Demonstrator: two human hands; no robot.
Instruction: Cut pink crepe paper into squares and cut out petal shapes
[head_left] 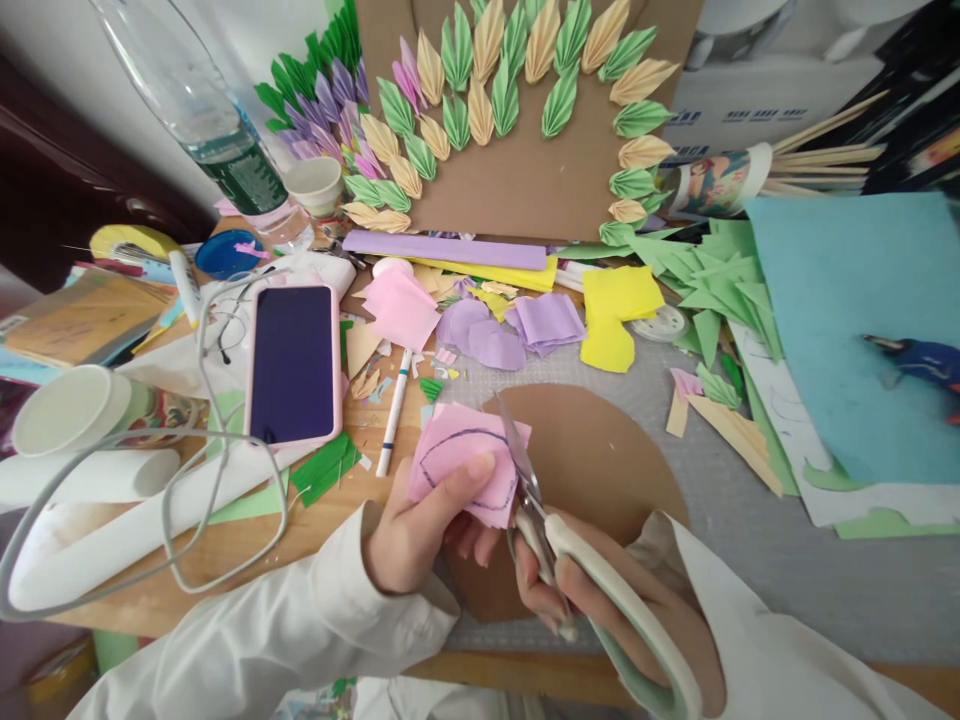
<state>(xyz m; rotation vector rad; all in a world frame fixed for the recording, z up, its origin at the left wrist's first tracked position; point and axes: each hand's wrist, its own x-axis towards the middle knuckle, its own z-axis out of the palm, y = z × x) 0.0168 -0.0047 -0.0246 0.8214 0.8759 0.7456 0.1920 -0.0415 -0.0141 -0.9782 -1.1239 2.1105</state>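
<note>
My left hand point(435, 515) pinches a small stack of pink paper point(457, 460) with a curved outline drawn on it in dark marker. My right hand point(600, 590) is closed around the pale handles of the scissors point(531, 485). The scissor blades lie at the right edge of the pink stack, along the drawn line. Beneath both hands lies a rounded brown cardboard piece point(607, 450). Beyond the hands are pink paper squares point(401, 305), purple cut ovals point(480, 335), folded purple paper point(547, 323) and yellow paper point(615, 310).
At left are a phone point(292, 365), a looped cable point(281, 500), a tipped paper cup point(75, 410) and a marker point(395, 410). A cardboard panel with pleated paper leaves point(510, 185) stands behind. Blue paper point(840, 300) and a glue gun point(919, 360) lie right.
</note>
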